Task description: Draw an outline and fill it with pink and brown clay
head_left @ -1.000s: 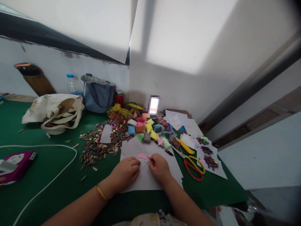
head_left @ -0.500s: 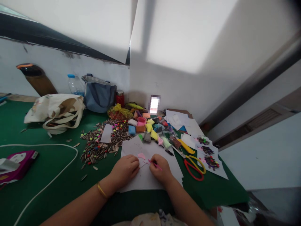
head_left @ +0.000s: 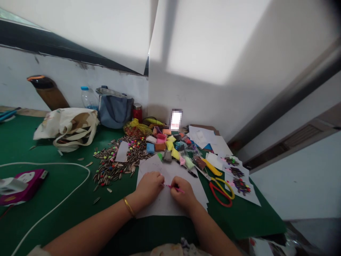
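Note:
My right hand point(head_left: 183, 193) grips a thin pink stick-like tool point(head_left: 180, 190), its tip pointing left. My left hand point(head_left: 150, 186) has its fingers closed at the tip of that tool; a small bit of pink shows at the fingertips, but I cannot make out what they hold. Both hands rest over white paper sheets point(head_left: 170, 206) on the green table. Beyond the paper lie small packs of coloured clay, among them a yellow pack point(head_left: 175, 153) and a pale green pack point(head_left: 189, 163). A black pen point(head_left: 192, 174) lies on the paper's right side.
To the left spreads a heap of striped seeds point(head_left: 114, 172) with coloured beads. Red and yellow scissors point(head_left: 222, 193) and a yellow cutter point(head_left: 212, 168) lie right, near sheets with seed pictures point(head_left: 241, 185). Bags point(head_left: 114, 110), a phone point(head_left: 176, 119) and a white cable point(head_left: 66, 192) are about.
My left hand has moved right, to the tip of the pink tool, and now covers most of the pink piece seen on the paper before. My right hand stays nearly in place.

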The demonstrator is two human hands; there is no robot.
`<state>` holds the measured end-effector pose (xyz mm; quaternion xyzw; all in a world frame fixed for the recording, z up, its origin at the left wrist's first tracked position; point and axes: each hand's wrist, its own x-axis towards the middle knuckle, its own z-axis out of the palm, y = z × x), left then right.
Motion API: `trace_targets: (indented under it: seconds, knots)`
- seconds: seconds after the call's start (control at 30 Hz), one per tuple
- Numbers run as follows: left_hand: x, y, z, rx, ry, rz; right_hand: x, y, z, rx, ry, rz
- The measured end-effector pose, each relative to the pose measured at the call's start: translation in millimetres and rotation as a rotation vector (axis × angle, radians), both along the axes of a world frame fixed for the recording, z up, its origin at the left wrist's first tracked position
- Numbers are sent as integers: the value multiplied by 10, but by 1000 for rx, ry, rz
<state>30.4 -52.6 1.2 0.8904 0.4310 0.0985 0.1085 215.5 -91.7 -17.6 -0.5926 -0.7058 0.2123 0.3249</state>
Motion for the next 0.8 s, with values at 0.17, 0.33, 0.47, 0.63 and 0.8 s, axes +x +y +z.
trace_targets:
  seconds: [0.17, 0.33, 0.47, 0.63, 0.8]
  knots:
    - [46, -9, 11, -11, 4, 16, -12, -14, 8, 12, 0, 58]
    - [74, -51, 37, -15, 10, 47, -14, -8, 14, 3, 31, 67]
    - [102, -57, 55, -7, 20, 82, -9, -6, 41, -11, 90, 25]
    - [119, -65, 35, -1, 9, 103, 0, 15, 24, -4, 100, -41]
    - [126, -79, 13, -15, -22, 100, 7, 39, -31, 51, 82, -59]
